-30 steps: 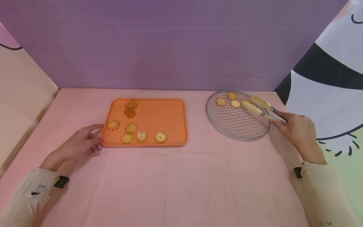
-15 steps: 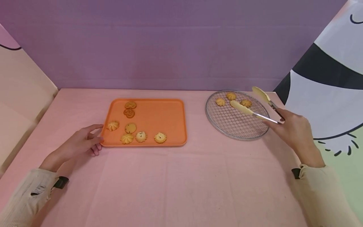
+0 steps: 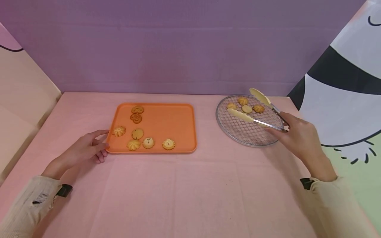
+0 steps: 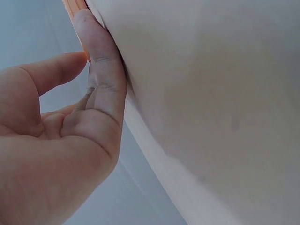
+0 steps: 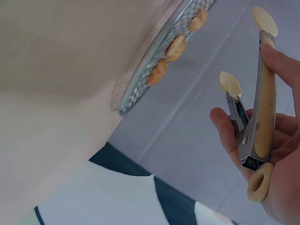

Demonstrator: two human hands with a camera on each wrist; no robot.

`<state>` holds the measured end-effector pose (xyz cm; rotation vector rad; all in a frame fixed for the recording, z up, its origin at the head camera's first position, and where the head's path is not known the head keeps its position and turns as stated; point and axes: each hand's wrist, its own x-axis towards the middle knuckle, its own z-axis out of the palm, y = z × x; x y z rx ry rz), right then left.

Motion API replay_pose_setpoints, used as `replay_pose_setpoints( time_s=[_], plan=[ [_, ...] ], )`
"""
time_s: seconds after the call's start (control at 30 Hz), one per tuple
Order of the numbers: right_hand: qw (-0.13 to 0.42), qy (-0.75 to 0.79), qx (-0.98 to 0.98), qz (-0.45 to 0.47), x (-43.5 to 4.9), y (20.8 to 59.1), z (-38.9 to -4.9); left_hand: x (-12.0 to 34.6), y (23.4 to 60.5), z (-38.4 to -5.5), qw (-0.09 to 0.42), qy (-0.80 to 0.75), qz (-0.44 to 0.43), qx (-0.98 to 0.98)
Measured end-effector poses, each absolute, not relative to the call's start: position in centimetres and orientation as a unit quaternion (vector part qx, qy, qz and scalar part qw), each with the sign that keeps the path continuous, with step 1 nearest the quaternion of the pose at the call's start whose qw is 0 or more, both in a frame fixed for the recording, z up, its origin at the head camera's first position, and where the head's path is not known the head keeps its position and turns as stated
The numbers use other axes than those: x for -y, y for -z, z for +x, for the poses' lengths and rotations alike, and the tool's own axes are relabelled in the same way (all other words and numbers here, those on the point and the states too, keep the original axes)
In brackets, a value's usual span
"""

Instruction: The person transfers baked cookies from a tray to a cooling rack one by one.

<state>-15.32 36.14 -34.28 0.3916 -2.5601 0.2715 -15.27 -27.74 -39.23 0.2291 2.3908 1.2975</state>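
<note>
My left hand (image 3: 84, 150) rests its thumb and index finger against the left edge of an orange tray (image 3: 178, 125). In the left wrist view, the fingers (image 4: 105, 70) lie along that edge. My right hand (image 3: 300, 142) holds metal tongs (image 3: 271, 126) with cream tips. Their arms are spread over a round wire rack (image 3: 238, 127), with nothing between the tips. On the rack sit three ridged cookies, one of them at the back (image 3: 243, 100), around a plain round cookie (image 3: 246, 109). The right wrist view shows the tongs (image 5: 265, 108) from the hinge end.
Several cookies lie on the tray, among them pretzel-shaped cookies (image 3: 136, 118), a round speckled cookie (image 3: 137, 134) and a topped tart (image 3: 168, 144). A pink cloth (image 3: 205, 185) covers the table. A purple backdrop (image 3: 178, 49) stands behind it.
The tongs have spread wider and shifted left over the rack, with my right hand following. The plain round cookie stays on the rack. My left hand and the tray have not moved.
</note>
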Motion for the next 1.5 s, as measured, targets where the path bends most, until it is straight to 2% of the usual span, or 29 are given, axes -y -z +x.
replay_pose_setpoints(
  time_s=[0.23,0.63,1.2,1.5],
  plan=[
    [0.262,-0.115,0.944,0.167,-34.1,34.4,-14.4,27.6,39.2,-15.3,0.207,-0.461,0.081,-0.859],
    [0.281,-0.14,0.914,0.257,-30.5,35.2,-13.5,27.7,38.9,-15.2,0.205,-0.459,0.086,-0.86],
    [0.269,-0.131,0.89,0.345,-26.0,36.8,-12.9,27.9,38.8,-15.4,0.207,-0.456,0.087,-0.861],
    [0.236,-0.134,0.895,0.355,-24.7,37.4,-13.0,27.7,39.0,-15.4,0.214,-0.451,0.078,-0.863]
  ],
)
